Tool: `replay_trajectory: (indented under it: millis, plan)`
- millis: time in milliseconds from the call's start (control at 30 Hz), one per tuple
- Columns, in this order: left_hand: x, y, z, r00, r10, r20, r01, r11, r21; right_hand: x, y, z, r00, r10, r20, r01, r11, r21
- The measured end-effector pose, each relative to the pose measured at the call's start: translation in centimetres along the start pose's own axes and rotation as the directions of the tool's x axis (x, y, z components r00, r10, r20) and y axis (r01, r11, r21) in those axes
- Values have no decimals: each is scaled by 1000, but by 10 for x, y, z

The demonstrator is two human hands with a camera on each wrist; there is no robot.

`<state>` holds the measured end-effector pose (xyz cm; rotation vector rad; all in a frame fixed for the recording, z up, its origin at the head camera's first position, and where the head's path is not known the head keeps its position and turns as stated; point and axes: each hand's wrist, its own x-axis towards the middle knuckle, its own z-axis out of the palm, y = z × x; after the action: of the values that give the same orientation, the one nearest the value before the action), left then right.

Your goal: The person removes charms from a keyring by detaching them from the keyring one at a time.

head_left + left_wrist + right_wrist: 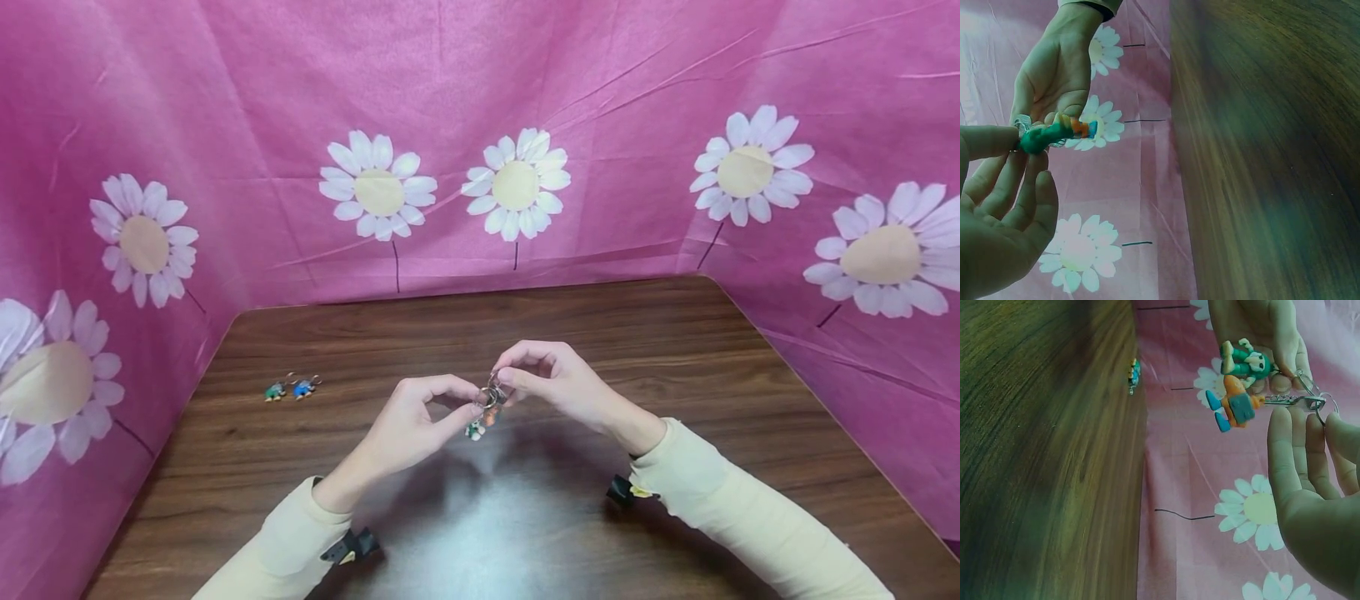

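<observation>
Green keychain (1257,364) and orange keychain (1239,407) are held together above mid-table (622,333). Left hand (408,425) pinches green's ring, right hand (566,387) pinches orange's. Blue keychain (303,389) and second green one (274,392) lie near left edge, toward far-left corner.

Two hands meet over a wooden tabletop (645,342), pinching small figure keychains by their metal rings (489,398).
The left hand (405,427) and right hand (564,382) nearly touch, fingertips and thumbs closed on the rings; a green-and-white figure (476,431) and an orange figure (491,415) hang just below. Well apart, toward the tabletop's left edge, a green figure keychain (274,392) lies beside a blue figure keychain (303,389). Pale sleeves (720,483) cover both forearms, and pink cloth (255,108) printed with white daisies (516,185) rises behind and at both sides.
</observation>
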<state>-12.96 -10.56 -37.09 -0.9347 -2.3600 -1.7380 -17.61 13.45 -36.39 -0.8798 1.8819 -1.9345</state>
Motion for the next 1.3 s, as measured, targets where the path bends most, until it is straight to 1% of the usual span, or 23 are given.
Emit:
replay_trajectory:
  millis: [133,233,300,367,400,467,533,667,800,900,1100,1167,1300]
  plan:
    - [0,-2,-1,999,-24,30,24,1000,3,1,-1,1,1000,3,-15,-3,1000,3]
    - [0,-2,-2,996,-30,83,32,999,-34,1,-1,2,1000,0,-19,0,1000,2]
    - [1,-1,-3,991,-43,130,52,997,-61,1,-1,2,1000,-6,-16,6,1000,-4]
    - [1,-1,-3,981,-64,184,84,991,-104,1,-1,3,1000,-12,-13,12,1000,-20]
    - [2,-1,-3,977,-77,198,101,989,-111,0,-2,4,1000,-15,-11,15,999,-31]
    - [2,-1,-3,974,-99,205,123,986,-108,0,-3,4,1000,-21,-4,21,998,-52]
    - [2,-1,-3,973,-119,199,143,983,-112,0,-3,4,1000,-22,-2,22,996,-81]
    - [2,-2,-4,981,-147,130,155,987,-52,-1,-3,3,1000,-25,-4,24,988,-150]
    - [4,-2,-5,990,-132,41,132,991,4,-1,0,1,999,-49,-7,46,970,-239]
    - [5,-1,-4,993,-115,6,114,993,14,0,2,0,998,-66,-10,60,955,-290]
    - [7,0,-3,993,-116,1,115,992,43,0,2,1,997,-74,8,72,937,-341]
    - [8,0,-3,991,-132,4,131,991,40,0,1,1,997,-79,13,78,930,-360]
    - [9,1,-3,985,-169,21,169,986,4,1,0,1,996,-88,23,90,919,-384]
